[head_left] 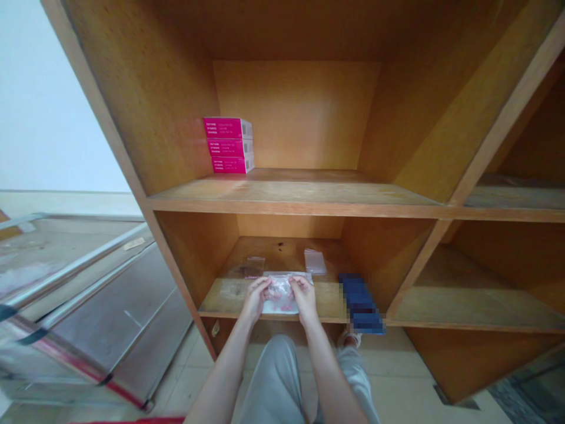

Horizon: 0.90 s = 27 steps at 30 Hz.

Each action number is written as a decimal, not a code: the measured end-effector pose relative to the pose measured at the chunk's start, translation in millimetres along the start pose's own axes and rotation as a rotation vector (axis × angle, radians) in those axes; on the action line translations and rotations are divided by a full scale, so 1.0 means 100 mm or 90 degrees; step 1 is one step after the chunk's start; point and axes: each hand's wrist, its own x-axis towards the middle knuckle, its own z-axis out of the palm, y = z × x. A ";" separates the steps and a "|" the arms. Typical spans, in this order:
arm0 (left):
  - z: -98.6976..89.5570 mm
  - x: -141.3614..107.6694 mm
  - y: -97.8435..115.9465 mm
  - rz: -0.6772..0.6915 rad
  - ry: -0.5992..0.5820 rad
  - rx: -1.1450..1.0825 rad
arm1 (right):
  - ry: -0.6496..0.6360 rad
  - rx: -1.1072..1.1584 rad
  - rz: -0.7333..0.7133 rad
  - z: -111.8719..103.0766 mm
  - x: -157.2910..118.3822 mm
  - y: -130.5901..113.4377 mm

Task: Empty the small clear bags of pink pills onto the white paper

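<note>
A clear plastic bag (279,288) with small pinkish contents is stretched between my two hands, above a white sheet or packet (270,307) at the front of the lower shelf. My left hand (257,295) pinches the bag's left side, and my right hand (303,292) pinches its right side. Behind them on the same shelf lie a small clear bag (255,267) at the left and a stack of clear bags (315,261) at the right.
Three stacked pink boxes (229,145) stand on the upper shelf (300,191). A dark blue, pixelated object (359,301) lies at the lower shelf's right front edge. A metal-framed cart (119,300) is at the left. Wooden dividers bound the compartments.
</note>
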 end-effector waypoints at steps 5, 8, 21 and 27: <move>0.01 -0.01 -0.02 0.015 -0.031 0.050 | -0.002 -0.004 -0.003 -0.03 0.06 0.14; 0.03 -0.01 -0.02 0.021 -0.054 0.121 | -0.012 -0.017 -0.020 -0.04 0.07 0.18; 0.05 -0.02 -0.03 0.109 -0.053 0.316 | -0.068 0.021 0.015 -0.06 0.03 0.15; 0.03 -0.03 -0.04 0.112 -0.050 0.317 | -0.077 0.025 0.020 -0.07 0.02 0.15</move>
